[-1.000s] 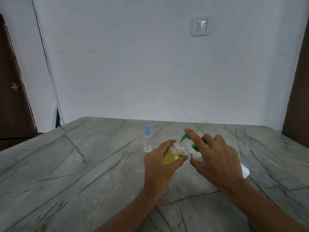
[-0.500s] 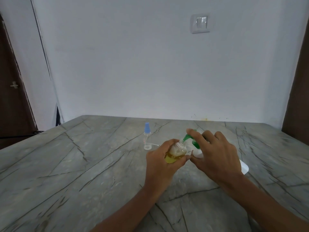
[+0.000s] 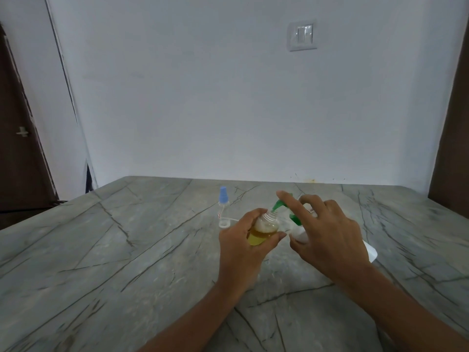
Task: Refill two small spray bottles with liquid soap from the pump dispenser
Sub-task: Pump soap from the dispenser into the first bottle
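1. Yellow soap (image 3: pixel 256 238) is sitting roughly halfway up the uncapped spray bottle (image 3: pixel 265 223). The left hand (image 3: pixel 241 247) is gripping it with thumb and fingers curled round its body, lifted clear of the stone table (image 3: pixel 127 250).
2. The right hand (image 3: pixel 330 237) is wrapping the white pump dispenser (image 3: pixel 302 236), thumb on the near side. Its forefinger is lying straight along the green pump head (image 3: pixel 278 204), whose tip is meeting the bottle's neck just above the left thumb.
3. The neck is narrow, so I judge the likeliest fault is a missed stream: if either hand is drifting as the forefinger presses, soap is going over the left fingers and onto the stone beneath the grip.
4. Foam appears to be gathering under the neck. Pumping too hard or too long could be pushing it over the rim before the bottle is truly full.
5. Soapy fingers would be loosening the left grip, and the small bottle could be slipping or tipping.
6. The dispenser seems to be leaning rather than standing, so a hard press could be shifting it.
7. The blue-capped bottle (image 3: pixel 223 207) is standing beyond the left fingertips, near enough for a stray knuckle to be toppling it, and is waiting for its refill.
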`<state>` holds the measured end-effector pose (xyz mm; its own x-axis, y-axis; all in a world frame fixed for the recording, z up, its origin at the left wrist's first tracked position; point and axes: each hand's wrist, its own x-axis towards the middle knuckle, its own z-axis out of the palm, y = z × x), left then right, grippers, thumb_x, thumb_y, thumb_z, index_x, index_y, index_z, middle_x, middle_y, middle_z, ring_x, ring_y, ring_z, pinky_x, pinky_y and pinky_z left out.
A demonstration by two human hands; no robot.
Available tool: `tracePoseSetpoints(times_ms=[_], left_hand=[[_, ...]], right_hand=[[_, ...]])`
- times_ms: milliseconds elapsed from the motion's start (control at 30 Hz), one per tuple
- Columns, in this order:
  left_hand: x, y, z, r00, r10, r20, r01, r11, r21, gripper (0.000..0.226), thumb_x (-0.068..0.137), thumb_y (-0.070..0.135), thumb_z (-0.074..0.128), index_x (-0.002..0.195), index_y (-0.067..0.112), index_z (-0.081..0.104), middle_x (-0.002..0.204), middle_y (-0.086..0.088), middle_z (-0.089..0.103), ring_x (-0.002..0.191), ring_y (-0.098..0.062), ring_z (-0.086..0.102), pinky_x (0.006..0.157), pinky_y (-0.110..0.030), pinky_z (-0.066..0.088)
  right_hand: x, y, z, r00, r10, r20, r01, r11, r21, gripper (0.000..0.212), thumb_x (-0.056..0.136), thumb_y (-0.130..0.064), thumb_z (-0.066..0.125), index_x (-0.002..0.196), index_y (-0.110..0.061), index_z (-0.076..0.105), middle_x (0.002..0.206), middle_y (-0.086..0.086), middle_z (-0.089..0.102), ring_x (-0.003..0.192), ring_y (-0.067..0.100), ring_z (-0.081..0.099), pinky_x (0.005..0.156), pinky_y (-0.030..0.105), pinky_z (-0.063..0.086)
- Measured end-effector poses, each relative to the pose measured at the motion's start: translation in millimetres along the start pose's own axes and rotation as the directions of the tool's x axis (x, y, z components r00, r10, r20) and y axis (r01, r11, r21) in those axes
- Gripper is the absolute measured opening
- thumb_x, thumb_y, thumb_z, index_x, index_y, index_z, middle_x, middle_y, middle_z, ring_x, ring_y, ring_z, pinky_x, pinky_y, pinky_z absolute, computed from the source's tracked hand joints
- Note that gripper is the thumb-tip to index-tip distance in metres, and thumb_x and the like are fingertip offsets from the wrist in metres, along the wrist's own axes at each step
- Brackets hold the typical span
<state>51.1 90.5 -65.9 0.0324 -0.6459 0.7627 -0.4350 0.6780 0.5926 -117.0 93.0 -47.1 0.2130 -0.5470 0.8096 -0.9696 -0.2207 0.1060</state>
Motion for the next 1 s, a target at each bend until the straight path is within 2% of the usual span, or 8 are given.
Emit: tracePoseSetpoints(times_ms=[133,267,367,500,767,1000], left_hand=[[1.3,-0.2,-0.4,1.000,-0.020,0.000,0.020,1.000,0.001,0.051,0.068,0.042,0.079,0.113,0.025,0.063,0.101,0.021,0.063,0.089,0.006,0.062,0.072,-0.003,0.047],[0.4,0.4,-0.4,1.000,-0.012,0.003,0.012,1.000,-0.001,0.052,0.068,0.042,0.079,0.113,0.024,0.063,0.101,0.020,0.064,0.090,0.003,0.063,0.072,-0.004,0.048],[-0.6,2.1,0.1,1.000,-0.008,0.007,0.008,1.000,-0.014,0.051,0.068,0.043,0.079,0.113,0.028,0.061,0.101,0.020,0.064,0.089,0.002,0.064,0.072,-0.006,0.049],[-0.6,4.9,-0.4,1.000,0.013,0.004,-0.012,1.000,-0.023,0.050,0.068,0.043,0.078,0.112,0.029,0.060,0.100,0.023,0.063,0.088,0.003,0.064,0.072,-0.006,0.049],[-2.7,5.7,0.2,0.998,0.055,0.030,-0.055,0.998,-0.005,0.046,0.069,0.041,0.079,0.110,0.032,0.059,0.094,0.028,0.062,0.085,0.005,0.063,0.068,-0.006,0.049],[-0.8,7.2,-2.1,1.000,0.019,0.000,-0.019,1.000,-0.015,0.046,0.069,0.040,0.079,0.109,0.033,0.057,0.095,0.031,0.059,0.090,0.010,0.060,0.070,-0.002,0.045]], right_hand=[[0.1,-0.7,0.1,0.999,0.018,0.027,-0.018,1.000,0.016,0.111,0.050,-0.041,0.092,0.144,-0.037,0.032,0.117,0.010,0.062,0.084,0.034,0.066,0.054,0.042,0.055],[-0.3,1.1,-1.9,1.000,0.009,0.028,-0.010,1.000,0.026,0.106,0.055,-0.043,0.089,0.145,-0.037,0.034,0.098,0.007,0.065,0.070,0.027,0.063,0.048,0.034,0.051],[-1.1,2.8,-2.6,1.000,0.004,0.016,-0.004,0.999,0.035,0.103,0.056,-0.042,0.088,0.144,-0.036,0.034,0.090,0.005,0.063,0.068,0.024,0.059,0.047,0.029,0.046],[-0.5,3.4,-4.0,1.000,-0.004,-0.005,0.004,0.998,0.057,0.100,0.054,-0.044,0.088,0.140,-0.033,0.038,0.089,0.005,0.062,0.067,0.023,0.058,0.046,0.027,0.043],[-0.5,4.2,-2.4,1.000,0.021,0.013,-0.022,0.993,0.116,0.084,0.059,-0.054,0.085,0.130,-0.035,0.044,0.091,0.000,0.060,0.070,0.020,0.056,0.049,0.029,0.049],[1.9,-0.8,-3.9,1.000,0.027,-0.016,-0.026,0.998,0.050,0.099,0.053,-0.047,0.088,0.139,-0.034,0.041,0.087,0.002,0.064,0.067,0.022,0.059,0.047,0.026,0.043]])
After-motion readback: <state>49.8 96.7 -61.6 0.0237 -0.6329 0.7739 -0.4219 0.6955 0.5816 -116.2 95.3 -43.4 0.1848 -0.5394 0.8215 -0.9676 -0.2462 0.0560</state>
